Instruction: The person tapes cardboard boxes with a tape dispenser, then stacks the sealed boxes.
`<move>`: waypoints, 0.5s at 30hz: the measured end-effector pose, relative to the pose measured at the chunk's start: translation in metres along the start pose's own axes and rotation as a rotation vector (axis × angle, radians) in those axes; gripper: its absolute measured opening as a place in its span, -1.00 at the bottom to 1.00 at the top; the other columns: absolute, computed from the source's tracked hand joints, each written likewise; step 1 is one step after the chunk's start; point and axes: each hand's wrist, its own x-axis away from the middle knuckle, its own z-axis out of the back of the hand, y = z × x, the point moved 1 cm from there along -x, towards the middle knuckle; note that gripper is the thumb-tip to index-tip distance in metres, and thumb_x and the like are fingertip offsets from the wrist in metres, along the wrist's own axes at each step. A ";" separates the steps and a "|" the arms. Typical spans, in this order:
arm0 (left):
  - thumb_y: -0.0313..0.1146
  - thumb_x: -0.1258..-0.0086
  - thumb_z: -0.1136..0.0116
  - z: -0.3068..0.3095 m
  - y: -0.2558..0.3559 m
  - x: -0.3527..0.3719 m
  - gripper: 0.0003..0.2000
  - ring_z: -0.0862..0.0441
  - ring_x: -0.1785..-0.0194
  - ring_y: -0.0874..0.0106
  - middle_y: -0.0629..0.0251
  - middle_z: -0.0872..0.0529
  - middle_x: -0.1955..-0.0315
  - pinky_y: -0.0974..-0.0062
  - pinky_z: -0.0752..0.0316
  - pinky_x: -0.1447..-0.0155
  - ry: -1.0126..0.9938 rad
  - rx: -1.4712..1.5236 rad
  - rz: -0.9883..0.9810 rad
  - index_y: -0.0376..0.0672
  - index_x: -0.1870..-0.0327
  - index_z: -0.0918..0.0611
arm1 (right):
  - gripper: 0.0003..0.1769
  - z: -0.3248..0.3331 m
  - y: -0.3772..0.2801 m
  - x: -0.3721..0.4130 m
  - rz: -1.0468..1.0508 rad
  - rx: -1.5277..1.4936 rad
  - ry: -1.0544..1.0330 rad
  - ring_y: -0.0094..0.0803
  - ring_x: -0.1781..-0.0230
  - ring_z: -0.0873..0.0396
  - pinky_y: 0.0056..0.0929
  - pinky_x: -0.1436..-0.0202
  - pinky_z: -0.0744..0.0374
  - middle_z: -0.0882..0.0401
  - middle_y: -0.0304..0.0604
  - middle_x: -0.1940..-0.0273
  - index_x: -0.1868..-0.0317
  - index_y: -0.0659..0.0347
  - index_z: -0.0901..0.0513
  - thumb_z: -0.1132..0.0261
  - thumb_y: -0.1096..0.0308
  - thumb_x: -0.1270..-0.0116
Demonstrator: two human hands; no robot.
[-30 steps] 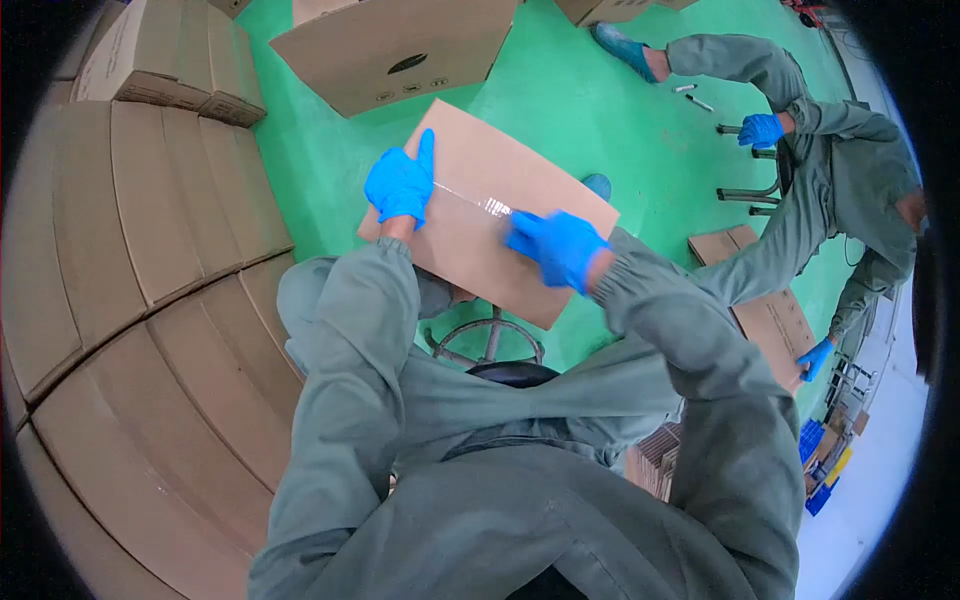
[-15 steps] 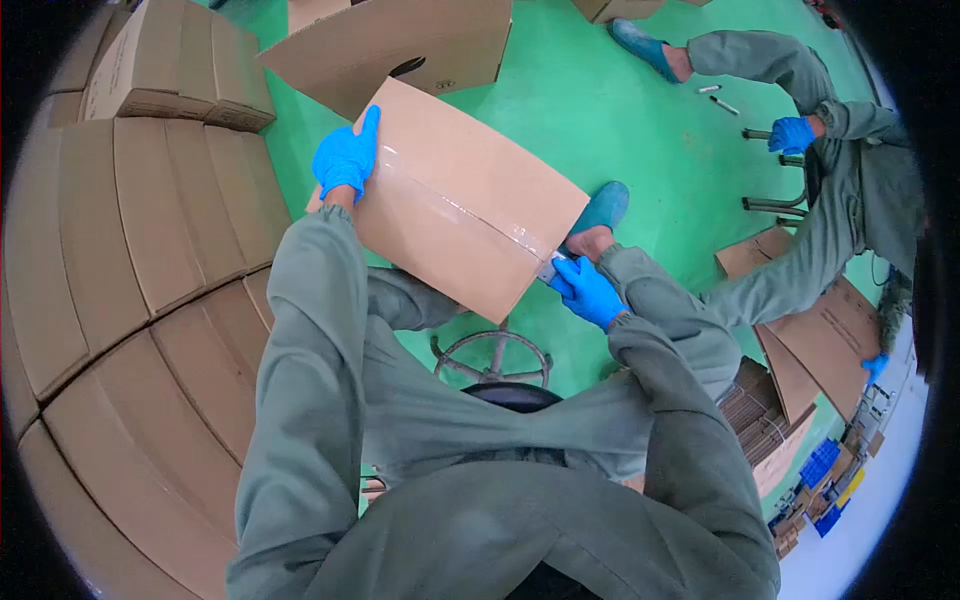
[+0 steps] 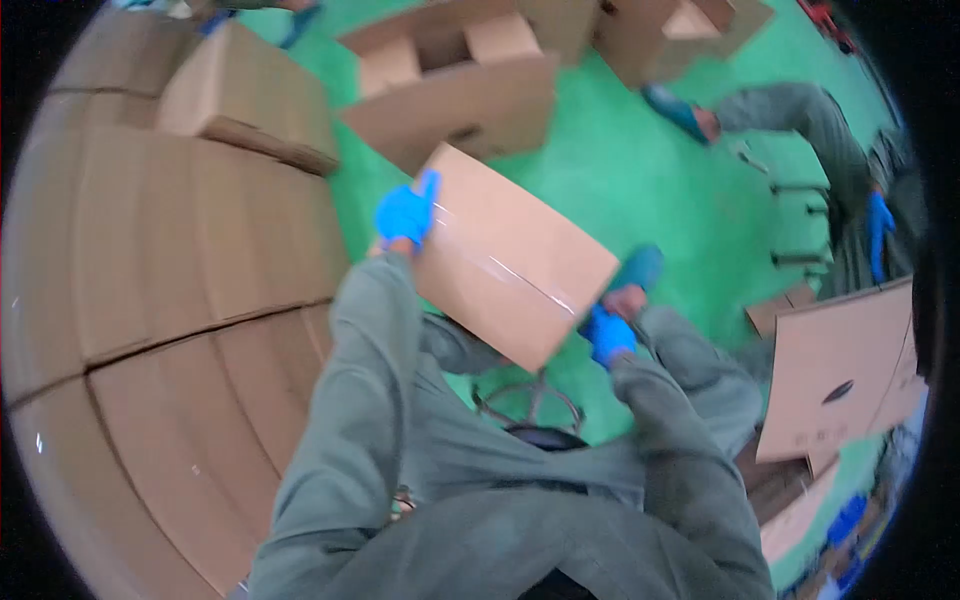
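Note:
A closed cardboard box [image 3: 515,255] is tilted in front of my knees, with a strip of clear tape [image 3: 510,275] along its middle seam. My left hand [image 3: 407,212], in a blue glove, grips the box's left end, thumb over the top face. At the opposite end, near the lower right corner, my right hand [image 3: 610,338], also gloved in blue, is closed around what looks like a small tape dispenser. That tool is mostly hidden and blurred.
Stacked cardboard boxes [image 3: 200,230] fill the left side. An open box [image 3: 470,110] stands ahead on the green floor, another open box [image 3: 665,45] farther right. A co-worker's gloved hand [image 3: 880,235] is at right, above a large cardboard piece [image 3: 840,370]. A stool base [image 3: 530,400] shows below.
The view has shifted, so my hands and the box appear lower and farther right. The co-worker's large cardboard piece at right now stands raised. Both my hands stay at the box's ends.

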 end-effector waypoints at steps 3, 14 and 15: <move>0.46 0.03 -0.18 0.029 0.009 0.016 -0.19 -0.68 0.17 0.00 -0.13 -0.72 0.25 0.12 -0.53 0.06 -0.147 0.201 -0.001 -0.32 0.29 -0.73 | -0.47 0.080 -0.017 0.055 -0.016 -0.458 -0.243 -0.15 0.23 -0.66 -0.26 0.29 -0.60 -0.64 0.10 0.11 -0.20 0.08 -0.53 -0.11 0.45 -0.15; 0.18 0.40 -0.55 0.079 0.041 0.102 -0.24 -0.65 0.08 0.01 -0.10 -0.70 0.13 0.14 -0.52 -0.04 -0.373 0.316 -0.363 -0.28 0.19 -0.70 | -0.13 0.034 -0.028 0.069 0.176 -1.761 -0.136 -0.34 -0.10 -0.45 -0.41 -0.06 -0.56 -0.44 -0.17 -0.15 -0.43 0.17 -0.22 -0.17 0.53 0.02; 0.18 0.40 -0.55 0.106 0.052 0.109 -0.24 -0.65 0.08 0.01 -0.10 -0.70 0.13 0.14 -0.52 -0.04 -0.330 0.322 -0.359 -0.28 0.19 -0.70 | -0.09 0.054 -0.040 0.092 0.308 -1.745 -0.056 -0.33 -0.12 -0.44 -0.43 -0.07 -0.55 -0.43 -0.16 -0.16 -0.46 0.15 -0.18 -0.16 0.52 0.04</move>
